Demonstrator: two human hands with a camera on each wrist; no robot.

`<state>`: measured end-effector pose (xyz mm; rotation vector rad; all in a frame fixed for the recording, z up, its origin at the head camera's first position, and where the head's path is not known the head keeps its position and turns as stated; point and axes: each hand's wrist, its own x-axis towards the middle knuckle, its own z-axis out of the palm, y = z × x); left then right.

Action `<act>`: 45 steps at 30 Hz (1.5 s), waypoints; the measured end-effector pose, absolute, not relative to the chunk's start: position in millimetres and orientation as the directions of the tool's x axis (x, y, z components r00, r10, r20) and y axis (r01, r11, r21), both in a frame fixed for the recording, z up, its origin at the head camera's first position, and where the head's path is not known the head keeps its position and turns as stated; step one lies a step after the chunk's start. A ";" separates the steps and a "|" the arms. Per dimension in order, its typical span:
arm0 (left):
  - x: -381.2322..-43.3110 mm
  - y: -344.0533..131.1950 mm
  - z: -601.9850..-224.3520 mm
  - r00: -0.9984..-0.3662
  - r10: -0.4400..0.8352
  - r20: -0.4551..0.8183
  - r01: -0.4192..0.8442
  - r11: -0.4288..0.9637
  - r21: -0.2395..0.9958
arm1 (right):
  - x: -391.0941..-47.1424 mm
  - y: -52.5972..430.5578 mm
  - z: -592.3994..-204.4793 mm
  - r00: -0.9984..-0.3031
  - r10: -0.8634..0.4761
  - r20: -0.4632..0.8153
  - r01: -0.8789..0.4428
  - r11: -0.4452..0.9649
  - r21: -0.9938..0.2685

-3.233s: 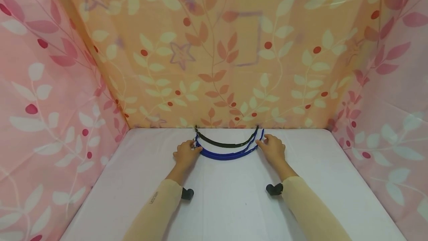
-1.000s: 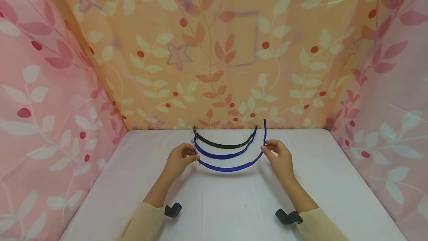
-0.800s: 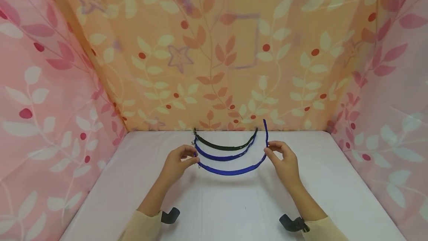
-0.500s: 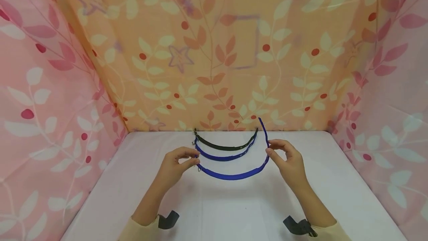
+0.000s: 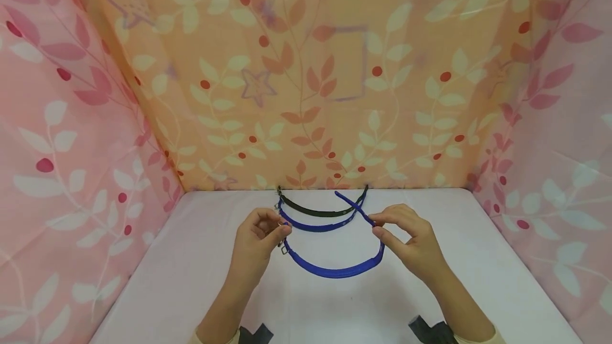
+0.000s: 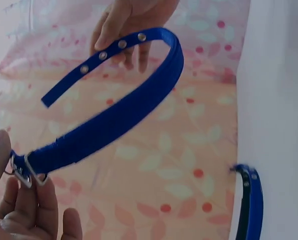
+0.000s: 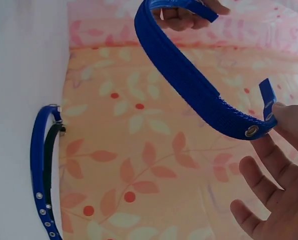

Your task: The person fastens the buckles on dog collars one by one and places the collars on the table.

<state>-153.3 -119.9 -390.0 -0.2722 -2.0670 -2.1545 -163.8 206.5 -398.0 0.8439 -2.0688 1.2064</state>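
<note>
A blue pet collar [image 5: 334, 272] hangs in a curve above the white table between both hands. My left hand [image 5: 255, 243] pinches its buckle end, where a metal buckle [image 6: 21, 172] and a ring show in the left wrist view. My right hand [image 5: 413, 240] pinches the other end, the one with metal eyelets [image 6: 102, 55]; its free tip points inward to the left. Behind them, a second blue collar [image 5: 315, 226] and a dark green collar [image 5: 315, 212] lie curved on the table, close to the back wall.
The white table [image 5: 334, 312] ends at an orange leaf-patterned cloth wall [image 5: 306, 68]. Pink patterned cloth [image 5: 62, 200] stands at the left and another pink cloth [image 5: 564, 200] at the right. A dark wrist camera mount [image 5: 432, 329] sits on the right wrist.
Both hands took up the nearer blue collar, lifted it off the table and drew it toward me. Its eyelet end, upright earlier, now bends over to the left.
</note>
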 end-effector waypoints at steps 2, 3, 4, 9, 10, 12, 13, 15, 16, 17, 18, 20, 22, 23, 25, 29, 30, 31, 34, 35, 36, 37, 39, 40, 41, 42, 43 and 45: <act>-148.2 -114.8 -386.9 -0.969 -0.001 0.248 0.247 -0.080 0.966 | -161.1 203.7 -390.6 -0.583 -0.255 0.771 -0.794 0.381 -0.474; -146.1 -112.4 -385.3 -0.964 -0.009 0.265 0.264 -0.088 0.960 | -159.9 202.5 -387.5 -0.568 -0.269 0.778 -0.804 0.383 -0.454; -144.1 -110.2 -383.7 -0.958 -0.011 0.285 0.285 -0.097 0.954 | -158.6 201.4 -384.5 -0.555 -0.282 0.782 -0.813 0.384 -0.438; -135.3 -102.8 -380.1 -0.916 -0.017 0.400 0.401 -0.036 0.916 | -152.8 197.1 -378.3 -0.496 -0.341 0.799 -0.856 0.348 -0.383; -133.7 -101.7 -380.4 -0.907 -0.020 0.421 0.422 -0.017 0.907 | -151.8 196.1 -378.0 -0.479 -0.349 0.806 -0.868 0.330 -0.372; -130.9 -99.4 -381.9 -0.889 -0.022 0.457 0.457 0.015 0.889 | -149.8 193.9 -378.6 -0.440 -0.362 0.822 -0.890 0.294 -0.348; -129.8 -98.0 -382.7 -0.881 -0.021 0.472 0.472 0.019 0.881 | -148.9 192.5 -379.0 -0.422 -0.368 0.829 -0.900 0.277 -0.336; -127.7 -95.5 -384.3 -0.874 -0.014 0.486 0.486 0.018 0.874 | -147.2 189.8 -380.4 -0.392 -0.380 0.838 -0.916 0.243 -0.318; -126.8 -94.3 -385.5 -0.877 -0.009 0.481 0.481 0.017 0.877 | -146.6 188.5 -381.8 -0.381 -0.387 0.840 -0.922 0.229 -0.313; -126.0 -93.2 -386.7 -0.880 -0.002 0.474 0.474 0.019 0.880 | -146.1 187.2 -383.1 -0.373 -0.395 0.839 -0.926 0.217 -0.310; -125.3 -92.3 -387.7 -0.884 0.002 0.467 0.467 0.023 0.884 | -145.9 185.9 -384.3 -0.368 -0.404 0.838 -0.929 0.209 -0.307; -124.3 -91.1 -388.9 -0.895 0.010 0.446 0.446 0.041 0.894 | -146.1 183.7 -385.9 -0.358 -0.419 0.834 -0.933 0.200 -0.300; -123.9 -90.5 -389.4 -0.905 0.018 0.425 0.425 0.061 0.903 | -147.0 182.3 -386.3 -0.351 -0.434 0.830 -0.936 0.203 -0.289; -124.0 -90.4 -389.3 -0.910 0.021 0.414 0.414 0.065 0.908 | -147.5 182.0 -386.3 -0.345 -0.441 0.829 -0.937 0.208 -0.280; -124.5 -90.4 -388.5 -0.920 0.029 0.391 0.392 0.066 0.917 | -148.4 182.4 -385.6 -0.334 -0.454 0.826 -0.940 0.217 -0.262; -126.0 -90.5 -386.2 -0.944 0.049 0.325 0.328 0.056 0.943 | -149.5 185.3 -383.7 -0.316 -0.473 0.822 -0.946 0.221 -0.236; -126.5 -90.5 -385.9 -0.951 0.057 0.304 0.307 0.049 0.951 | -149.6 186.1 -383.4 -0.315 -0.476 0.821 -0.947 0.220 -0.236; -126.8 -90.6 -385.1 -0.958 0.063 0.281 0.284 0.044 0.958 | -149.8 186.7 -382.9 -0.312 -0.477 0.821 -0.948 0.219 -0.233; -127.0 -90.8 -383.7 -0.973 0.079 0.216 0.217 0.007 0.976 | -149.8 187.6 -382.3 -0.316 -0.482 0.818 -0.947 0.213 -0.240; -126.6 -90.8 -383.5 -0.976 0.083 0.199 0.199 -0.006 0.980 | -149.8 187.6 -382.3 -0.317 -0.482 0.817 -0.947 0.210 -0.243; -126.1 -90.5 -383.3 -0.977 0.091 0.191 0.189 -0.026 0.982 | -149.7 187.5 -382.4 -0.319 -0.482 0.816 -0.946 0.209 -0.246; -125.4 -90.2 -383.2 -0.977 0.099 0.188 0.185 -0.039 0.982 | -149.4 187.3 -382.5 -0.321 -0.481 0.816 -0.946 0.209 -0.249; -123.9 -89.3 -383.2 -0.975 0.112 0.192 0.186 -0.058 0.981 | -148.7 186.6 -382.5 -0.325 -0.476 0.817 -0.944 0.210 -0.253; -123.1 -88.6 -383.2 -0.972 0.120 0.201 0.194 -0.067 0.979 | -148.3 186.1 -382.2 -0.323 -0.473 0.819 -0.945 0.211 -0.251; -122.2 -87.8 -383.2 -0.969 0.127 0.212 0.205 -0.071 0.976 | -147.7 185.7 -381.8 -0.322 -0.470 0.822 -0.945 0.212 -0.249; -121.7 -86.9 -383.4 -0.964 0.134 0.229 0.220 -0.076 0.973 | -147.0 185.3 -381.2 -0.321 -0.467 0.824 -0.945 0.215 -0.246; -121.0 -85.9 -383.4 -0.960 0.137 0.244 0.236 -0.071 0.969 | -146.4 184.8 -380.3 -0.318 -0.463 0.828 -0.946 0.215 -0.243; -120.2 -84.2 -383.7 -0.955 0.134 0.266 0.258 -0.070 0.964 | -145.5 183.8 -378.3 -0.310 -0.456 0.834 -0.948 0.212 -0.236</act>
